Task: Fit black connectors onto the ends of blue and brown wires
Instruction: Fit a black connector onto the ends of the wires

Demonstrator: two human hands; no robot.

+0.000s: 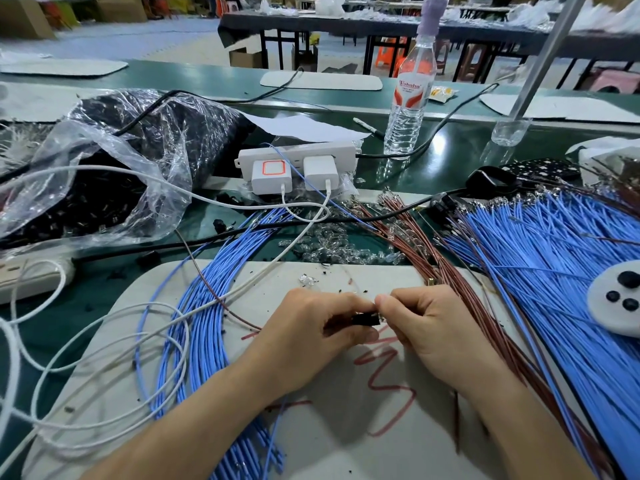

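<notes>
Both hands close on one small black connector [363,319] above a pale grey mat [346,438].

The left hand [311,327] curls its fingers round the connector's glossy body. The right hand [426,327] pinches its right end between thumb and forefinger; whether a wire end is there is too small to tell. The mat is smooth, round-cornered and scrawled with red marks. Thin blue wires [207,323] curve in a bundle across its left side, and a second, broader sheaf of blue wires [554,258] fans out on the right. Slim brown wires [408,237] with metal tips lie between them. A crinkled clear plastic bag [104,174] on the green worktop [450,161] holds many small black pieces. A white power strip [298,155] carries two white chargers.
</notes>
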